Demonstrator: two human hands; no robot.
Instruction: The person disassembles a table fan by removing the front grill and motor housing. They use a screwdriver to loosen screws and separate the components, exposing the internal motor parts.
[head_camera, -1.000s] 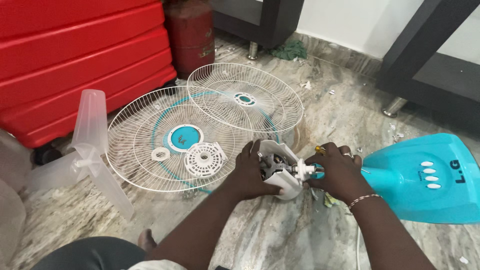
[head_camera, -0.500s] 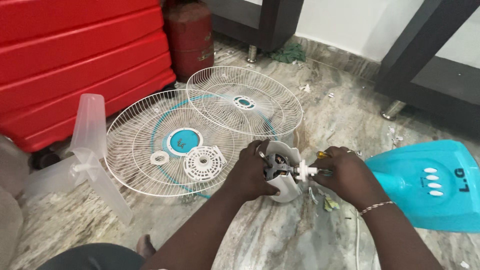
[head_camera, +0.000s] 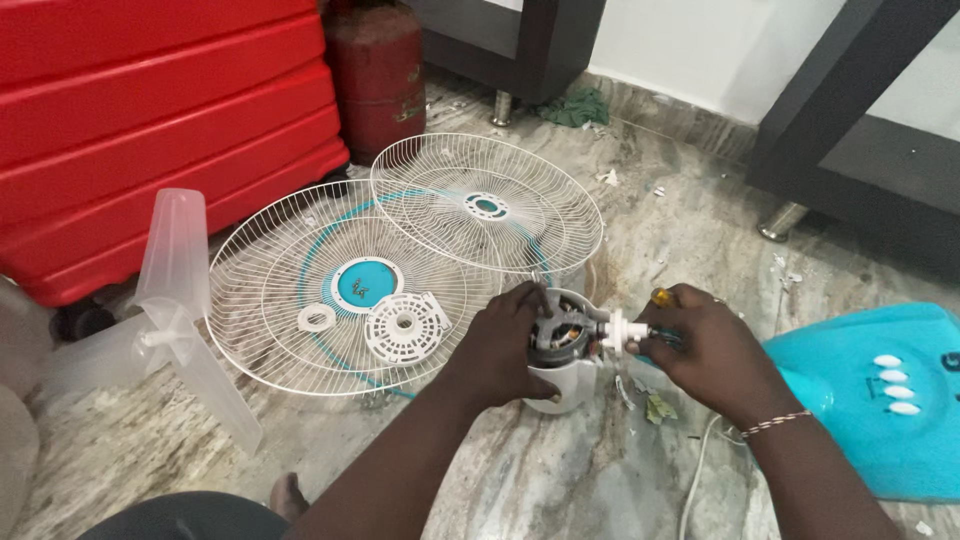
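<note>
My left hand grips a white fan motor housing with its dark motor core showing, held on the marble floor. My right hand holds a screwdriver with a yellow handle tip, its end at the white shaft piece on the motor's right side. Two white wire fan guards lie just left of the motor: a near one with a teal centre, and a far one overlapping it.
A teal fan base with white buttons lies at the right. A clear fan blade rests at the left beside red containers and a red gas cylinder. A white cable trails toward me. Dark furniture legs stand behind.
The camera view shifted slightly, so the teal base sits further right. Both hands stay on the motor, and the right hand has turned a little at the shaft.
</note>
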